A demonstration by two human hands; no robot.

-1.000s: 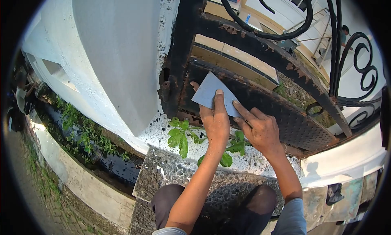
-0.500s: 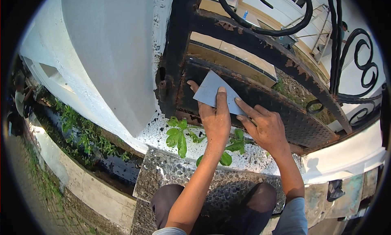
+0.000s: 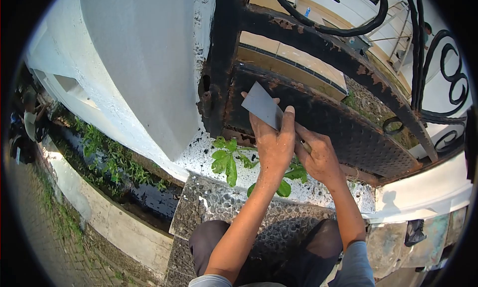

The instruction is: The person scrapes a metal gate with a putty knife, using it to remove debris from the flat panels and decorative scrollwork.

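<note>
A grey, stiff-looking sheet that looks like sandpaper [image 3: 261,104] is tilted in front of the black gate's lower panel [image 3: 318,108]. My left hand [image 3: 273,145] is closed on it, with the thumb at its lower right side and fingertips showing past its far side. My right hand [image 3: 318,155] is just to the right, its fingers curled in against the left thumb at the sheet's lower end. What lies within those right fingers is mostly hidden. Rust and flaking paint mark the gate's top rail [image 3: 318,33].
A white wall pillar [image 3: 134,73] rises on the left. A leafy plant [image 3: 226,160] grows from the paint-flecked ledge below the gate. A water-filled ditch [image 3: 144,202] runs at left, with a person [image 3: 31,118] beyond. Scaffolding [image 3: 398,38] stands behind the gate.
The sheet has turned and looks narrower and darker. My right hand has moved in towards the left, its fingers now curled rather than extended along the sheet's edge. The view has shifted slightly.
</note>
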